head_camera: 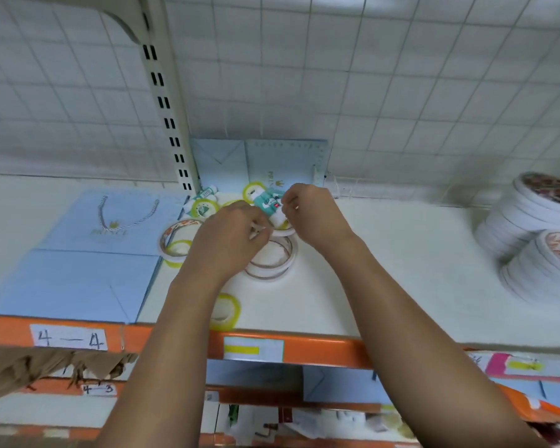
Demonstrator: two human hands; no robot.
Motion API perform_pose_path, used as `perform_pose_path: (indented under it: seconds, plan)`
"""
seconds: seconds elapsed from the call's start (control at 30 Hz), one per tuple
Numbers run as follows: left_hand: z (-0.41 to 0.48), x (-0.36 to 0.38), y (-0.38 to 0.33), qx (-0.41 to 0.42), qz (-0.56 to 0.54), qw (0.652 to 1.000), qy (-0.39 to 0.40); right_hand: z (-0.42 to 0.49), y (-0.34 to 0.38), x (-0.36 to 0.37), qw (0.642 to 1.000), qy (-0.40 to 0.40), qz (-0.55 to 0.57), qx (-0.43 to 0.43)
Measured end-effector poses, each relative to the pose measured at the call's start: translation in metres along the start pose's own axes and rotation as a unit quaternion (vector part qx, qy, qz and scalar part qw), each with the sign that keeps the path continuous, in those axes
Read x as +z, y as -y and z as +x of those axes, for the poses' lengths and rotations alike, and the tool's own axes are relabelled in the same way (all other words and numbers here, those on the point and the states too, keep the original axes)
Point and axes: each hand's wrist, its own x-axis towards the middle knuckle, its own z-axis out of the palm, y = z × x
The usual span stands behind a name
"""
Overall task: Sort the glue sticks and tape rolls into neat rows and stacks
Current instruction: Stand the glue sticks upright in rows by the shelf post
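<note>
- Two hands reach over the white shelf (385, 270) and meet near its middle, towards the back.
- Right hand (311, 215): the fingers are curled and pinch a small bundle of teal-and-white glue sticks (267, 203). The bundle sits tilted between the two hands, above the tape.
- Left hand (230, 244): the fingers are curled close to the lower end of that bundle. The fingertips are blurred, so I cannot tell whether they grip anything.
- A stack of clear tape rolls (272, 260) lies on the shelf just below and between the hands.
- A white tape roll (172, 236) with an orange-printed core is left of the left hand, overlapping a yellow roll (179, 250).
- A yellow-rimmed roll (228, 313) lies near the front edge, partly hidden by the left forearm.
- Another yellow roll with a printed core (204, 208) lies further back.
- Beside it, a second group of glue sticks (207, 191) lies at the foot of the slotted shelf upright (165, 101).
- Blue paper bags (78, 270) lie flat on the left part of the shelf, and more blue bags (272, 160) stand against the wire grid at the back.
- Round white stacks with patterned tops (530, 218) stand at the far right, well apart from the hands.
- The orange front rail (320, 350) carries a handwritten label "4—4" (68, 337).
</note>
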Motion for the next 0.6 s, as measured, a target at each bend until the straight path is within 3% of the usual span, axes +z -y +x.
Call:
perform_pose_path:
  seconds: [0.4,0.6]
  plan:
    - [0.038,-0.003,0.031,0.031,0.029,0.999,-0.012,0.048,-0.001,0.031,0.992,0.061,-0.064,0.086]
    - [0.062,0.015,0.029,0.088,0.027,0.994,0.051,0.036,-0.009,0.010,0.993,0.026,-0.046,0.105]
